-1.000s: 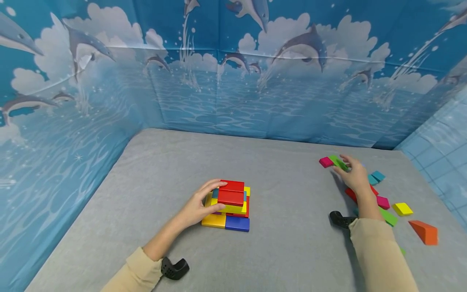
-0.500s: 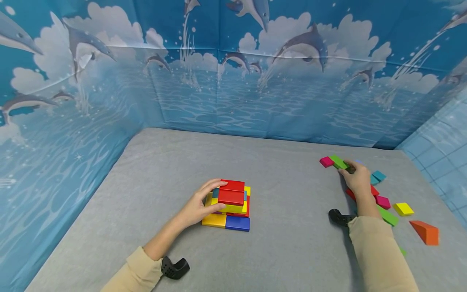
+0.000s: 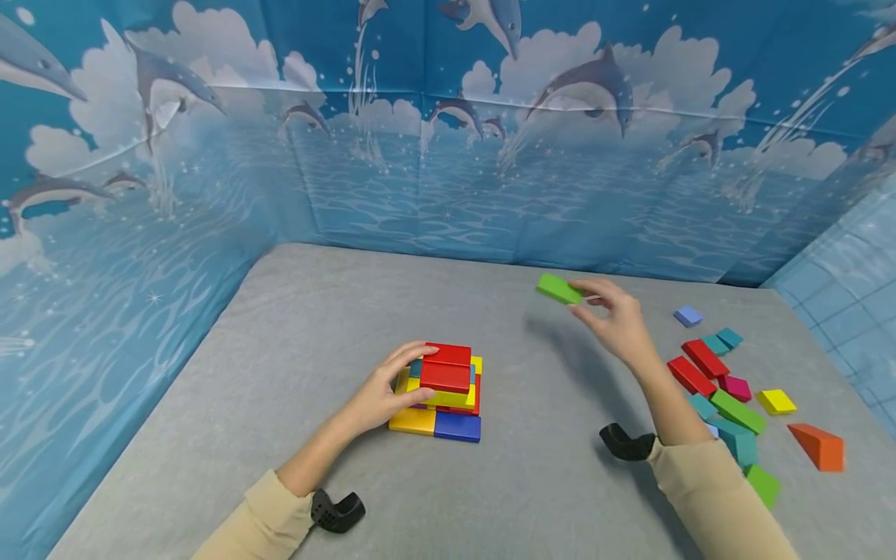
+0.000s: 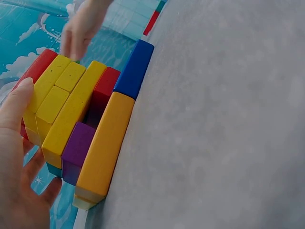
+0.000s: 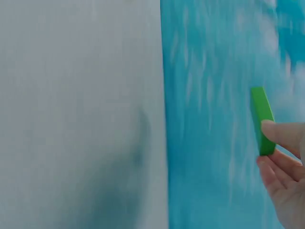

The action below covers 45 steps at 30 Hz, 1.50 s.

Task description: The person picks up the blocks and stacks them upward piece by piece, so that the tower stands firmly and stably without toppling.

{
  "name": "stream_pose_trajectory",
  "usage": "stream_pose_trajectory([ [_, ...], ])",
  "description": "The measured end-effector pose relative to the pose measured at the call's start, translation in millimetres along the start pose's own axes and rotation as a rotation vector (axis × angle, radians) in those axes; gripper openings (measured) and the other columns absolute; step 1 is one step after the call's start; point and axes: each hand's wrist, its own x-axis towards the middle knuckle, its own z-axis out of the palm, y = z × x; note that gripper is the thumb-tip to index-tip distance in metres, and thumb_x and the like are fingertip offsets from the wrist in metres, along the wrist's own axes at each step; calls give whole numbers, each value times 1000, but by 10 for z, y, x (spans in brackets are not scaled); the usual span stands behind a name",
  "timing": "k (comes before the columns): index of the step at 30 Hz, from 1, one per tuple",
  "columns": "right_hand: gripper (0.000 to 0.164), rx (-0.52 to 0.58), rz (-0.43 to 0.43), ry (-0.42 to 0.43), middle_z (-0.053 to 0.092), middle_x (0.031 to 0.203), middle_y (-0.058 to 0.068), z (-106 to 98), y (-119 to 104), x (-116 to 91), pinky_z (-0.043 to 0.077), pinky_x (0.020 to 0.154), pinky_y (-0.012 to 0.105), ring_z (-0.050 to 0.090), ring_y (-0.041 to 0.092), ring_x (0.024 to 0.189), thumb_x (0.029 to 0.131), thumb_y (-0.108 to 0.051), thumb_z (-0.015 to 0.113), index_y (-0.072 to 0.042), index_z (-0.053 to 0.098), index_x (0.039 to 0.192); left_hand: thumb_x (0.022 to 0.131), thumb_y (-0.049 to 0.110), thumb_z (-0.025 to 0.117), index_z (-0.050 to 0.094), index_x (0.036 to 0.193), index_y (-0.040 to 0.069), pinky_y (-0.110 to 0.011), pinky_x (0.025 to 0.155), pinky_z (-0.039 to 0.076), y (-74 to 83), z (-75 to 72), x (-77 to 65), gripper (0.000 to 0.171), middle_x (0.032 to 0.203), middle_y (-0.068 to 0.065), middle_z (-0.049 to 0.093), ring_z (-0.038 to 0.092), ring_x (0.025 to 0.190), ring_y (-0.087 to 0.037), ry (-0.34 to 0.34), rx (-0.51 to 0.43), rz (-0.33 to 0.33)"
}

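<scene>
A stack of coloured wooden blocks (image 3: 446, 379) stands left of the middle of the grey surface, with two red blocks on top. My left hand (image 3: 380, 395) holds the stack from its left side, thumb at the near face and fingers at the far one. In the left wrist view the thumb (image 4: 21, 98) lies against the upper yellow and red blocks. Orange and blue blocks (image 4: 134, 69) form the bottom layer. My right hand (image 3: 616, 320) pinches one end of a green rectangular block (image 3: 556, 288), held up over the far part of the surface; its shadow falls below.
Loose blocks lie at the right: red ones (image 3: 691, 376), a green one (image 3: 738, 411), teal ones, a yellow one (image 3: 775, 401) and an orange wedge (image 3: 819, 447). A light blue block (image 3: 688, 316) lies farther back. A dolphin-print curtain (image 3: 448, 179) borders the far edge.
My right hand has lifted the green block from the loose blocks and carried it left. The left hand stays at the stack.
</scene>
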Motion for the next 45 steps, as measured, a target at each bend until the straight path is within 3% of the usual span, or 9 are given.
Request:
stream_pose_trajectory([
  [2, 37, 64, -61, -81, 59, 113, 19, 158, -214, -20, 43, 79, 10, 57, 28, 96, 80, -1, 68, 3, 59, 116, 82, 5, 66, 49, 128, 3, -55, 101, 29, -6, 4, 2, 49, 137, -18, 39, 35, 126, -33, 2, 1, 5],
  [7, 36, 186, -150, -269, 62, 110, 12, 470, -654, -134, 50, 80, 34, 58, 21, 95, 77, -2, 71, -1, 63, 112, 82, 5, 66, 44, 132, 4, -54, 101, 30, -30, 13, 11, 55, 136, -17, 41, 37, 124, -31, -5, -7, 20],
  [11, 33, 230, -174, -348, 63, 109, 6, 623, -817, -188, 50, 81, 34, 57, 18, 98, 79, -6, 70, -5, 64, 111, 82, 3, 65, 34, 138, 4, -53, 101, 29, -41, 11, 12, 64, 135, -18, 42, 39, 123, -31, -8, -27, 17],
  [19, 32, 229, -189, -349, 63, 108, 5, 769, -912, -197, 50, 80, 42, 57, 17, 97, 80, -9, 70, -6, 64, 111, 84, 3, 64, 29, 141, 5, -52, 101, 29, -33, 8, 2, 67, 135, -17, 41, 38, 123, -30, -24, -37, 20],
  [27, 31, 210, -182, -343, 62, 107, 5, 791, -934, -204, 51, 78, 35, 58, 17, 95, 79, -8, 71, -6, 64, 110, 84, 3, 63, 33, 139, 5, -54, 101, 29, -40, 21, -10, 63, 136, -17, 39, 39, 121, -31, -28, -23, 31],
  [31, 33, 234, -169, -357, 62, 109, 5, 785, -929, -207, 51, 78, 38, 58, 19, 93, 79, -10, 71, -6, 63, 111, 84, 4, 63, 33, 139, 6, -55, 101, 29, -54, 25, -17, 62, 136, -16, 39, 39, 121, -30, -27, -20, 33],
  [36, 40, 254, -135, -327, 60, 114, 6, 629, -835, -266, 50, 80, 37, 57, 18, 96, 79, -11, 71, -7, 59, 117, 84, 6, 65, 33, 140, 11, -54, 101, 29, -157, 56, -9, 64, 137, -12, 39, 39, 121, -27, -17, -12, 46],
  [41, 45, 167, -122, -211, 60, 112, 11, 188, -649, -473, 50, 80, 25, 56, 13, 98, 76, 1, 71, -1, 57, 118, 84, 17, 66, 33, 141, 25, -50, 100, 32, -396, 102, 5, 66, 137, -2, 40, 40, 121, -18, 0, 5, 79],
  [45, 50, 65, -64, -148, 59, 110, 15, -182, -317, -753, 45, 78, 13, 53, 2, 98, 74, 3, 72, -2, 56, 121, 84, 14, 66, 34, 140, 22, -51, 99, 33, -397, 98, -8, 65, 136, -4, 41, 41, 119, -20, 1, -6, 82],
])
